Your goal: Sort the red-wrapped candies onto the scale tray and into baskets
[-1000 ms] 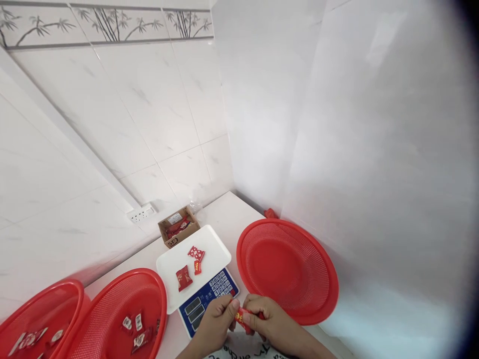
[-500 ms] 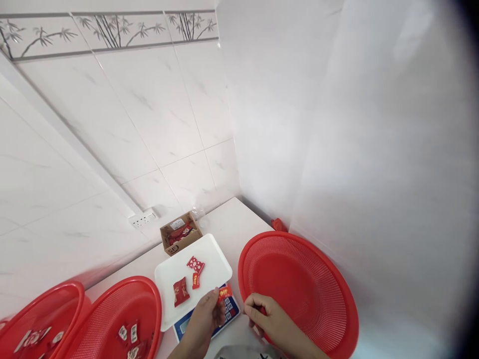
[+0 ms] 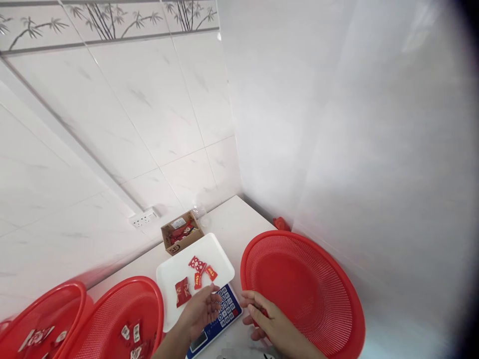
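My left hand (image 3: 202,310) is open, palm up and fingers apart, over the edge where the white weighing tray (image 3: 170,319) meets the blue scale keypad (image 3: 226,305). My right hand (image 3: 264,315) is loosely curled over the near left rim of a red basket (image 3: 299,286). Something red shows between its thumb and fingers, but its kind is hidden. On the tray lie a dark red packet (image 3: 183,292), a red packet with white dots (image 3: 196,264) and two small orange-red packets with yellow lettering, one (image 3: 198,280) upright and one (image 3: 211,272) slanted.
A cardboard box (image 3: 175,247) of red packets stands behind the tray. To the left, two red baskets (image 3: 160,294) hold several red-and-white packets (image 3: 136,332). A power socket (image 3: 144,218) is on the tiled wall; a red bundle (image 3: 281,223) lies by the right wall.
My left hand has let go of a small orange-red packet, which now lies on the tray beside the dotted one. That hand has drawn back left, baring the keypad. My right fingers have loosened.
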Available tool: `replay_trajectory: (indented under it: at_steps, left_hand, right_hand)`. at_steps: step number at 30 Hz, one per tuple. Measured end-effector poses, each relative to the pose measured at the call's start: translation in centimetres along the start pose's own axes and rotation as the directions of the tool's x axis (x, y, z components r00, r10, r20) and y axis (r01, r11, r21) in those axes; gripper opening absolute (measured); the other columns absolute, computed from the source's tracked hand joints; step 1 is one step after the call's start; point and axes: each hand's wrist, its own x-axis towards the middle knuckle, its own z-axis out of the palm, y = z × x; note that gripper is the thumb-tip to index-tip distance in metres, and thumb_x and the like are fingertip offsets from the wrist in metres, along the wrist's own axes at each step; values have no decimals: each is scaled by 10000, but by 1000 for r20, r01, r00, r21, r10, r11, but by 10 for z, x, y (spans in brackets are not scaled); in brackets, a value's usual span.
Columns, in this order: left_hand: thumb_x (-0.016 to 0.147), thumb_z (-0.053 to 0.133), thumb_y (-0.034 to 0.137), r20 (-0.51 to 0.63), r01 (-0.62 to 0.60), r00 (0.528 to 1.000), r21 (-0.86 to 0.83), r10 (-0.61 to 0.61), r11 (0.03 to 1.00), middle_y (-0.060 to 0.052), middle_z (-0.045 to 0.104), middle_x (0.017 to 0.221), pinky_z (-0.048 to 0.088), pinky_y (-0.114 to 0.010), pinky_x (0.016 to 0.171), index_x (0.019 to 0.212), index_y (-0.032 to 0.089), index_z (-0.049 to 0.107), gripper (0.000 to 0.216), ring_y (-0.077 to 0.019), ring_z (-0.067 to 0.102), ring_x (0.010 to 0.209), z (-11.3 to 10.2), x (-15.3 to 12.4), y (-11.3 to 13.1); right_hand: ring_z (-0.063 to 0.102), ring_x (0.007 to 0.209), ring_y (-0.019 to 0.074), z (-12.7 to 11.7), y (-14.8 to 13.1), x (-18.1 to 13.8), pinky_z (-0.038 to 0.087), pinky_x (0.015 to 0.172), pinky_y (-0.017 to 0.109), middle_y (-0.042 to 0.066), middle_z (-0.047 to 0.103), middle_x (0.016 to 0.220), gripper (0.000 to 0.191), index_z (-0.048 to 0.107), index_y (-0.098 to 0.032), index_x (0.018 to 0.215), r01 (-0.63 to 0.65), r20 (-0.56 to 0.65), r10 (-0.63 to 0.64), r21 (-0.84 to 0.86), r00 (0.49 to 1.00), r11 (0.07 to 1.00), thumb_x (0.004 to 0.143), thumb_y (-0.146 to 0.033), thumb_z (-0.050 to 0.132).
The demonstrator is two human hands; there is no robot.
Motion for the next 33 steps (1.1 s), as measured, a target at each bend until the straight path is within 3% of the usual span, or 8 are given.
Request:
replay_trajectory:
  at_steps: [5, 10, 15, 20, 23, 28, 30, 33]
  left_hand:
    - [689, 714, 539, 318, -45, 948, 197, -20, 979, 1, 602, 688, 369, -207, 551, 925, 151, 618, 465, -95, 539, 564, 13, -24, -26]
    - [704, 616, 663, 510, -358, 855, 451, 93, 817, 26, 520, 664, 330, -223, 536, 894, 147, 639, 551, -80, 428, 535, 9, -41, -34]
    - [688, 543, 747, 514, -456, 842, 516, 163, 725, 15, 503, 646, 332, -231, 490, 829, 130, 646, 641, -82, 389, 503, -8, -53, -35]
    - [789, 521, 647, 580, -636, 755, 531, 307, 560, -72, 647, 865, 415, -299, 746, 968, 170, 707, 542, -176, 537, 771, -25, -60, -39]
    - [783, 502, 669, 572, -682, 728, 551, 377, 480, -67, 619, 800, 401, -299, 724, 791, 170, 683, 531, -181, 519, 761, -33, -59, -43]
    - [752, 547, 664, 539, -570, 787, 451, 300, 687, 5, 532, 645, 352, -259, 587, 653, 183, 507, 492, -123, 434, 587, -33, -72, -34]
    - [750, 585, 619, 504, -533, 809, 409, 303, 741, 23, 501, 631, 326, -246, 567, 659, 181, 505, 455, -114, 406, 576, -31, -86, -23]
    - [774, 603, 545, 512, -535, 796, 349, 322, 769, 35, 470, 599, 332, -243, 607, 635, 183, 484, 406, -117, 410, 606, -29, -108, -5]
  right_hand:
    - [636, 896, 191, 10, 0, -3, 541, 606, 272, 114, 370, 1476, 788, 380, -300, 1400, -29, -29, 29, 12, 999, 1000, 731, -673, 567]
    - [672, 800, 160, 29, 6, -9, 559, 589, 274, 119, 368, 1486, 764, 300, -335, 1445, -46, 17, 46, 2, 999, 999, 790, -673, 498]
    - [682, 831, 195, 51, 11, -15, 571, 588, 305, 174, 435, 1423, 855, 291, -271, 1454, -32, 75, 29, 31, 997, 999, 757, -726, 487]
    - [644, 962, 227, 66, 14, -23, 565, 602, 288, 163, 473, 1386, 904, 301, -274, 1449, 24, 41, -25, 9, 999, 1000, 722, -788, 452]
    - [654, 891, 203, 76, 16, -30, 542, 568, 279, 145, 459, 1396, 858, 311, -314, 1435, 38, 41, -37, -17, 998, 999, 732, -788, 436]
    - [632, 845, 182, 90, 17, -41, 493, 527, 248, 115, 551, 1232, 758, 395, -285, 1331, 71, -4, -71, -60, 997, 996, 750, -769, 439]
    - [617, 807, 175, 93, 13, -47, 477, 530, 242, 91, 611, 1039, 667, 491, -223, 1175, 128, -54, -135, -123, 989, 984, 776, -753, 417]
    - [582, 707, 151, 97, 0, -59, 465, 547, 247, 44, 598, 801, 562, 533, -184, 874, 207, -135, -240, -223, 961, 953, 827, -718, 365]
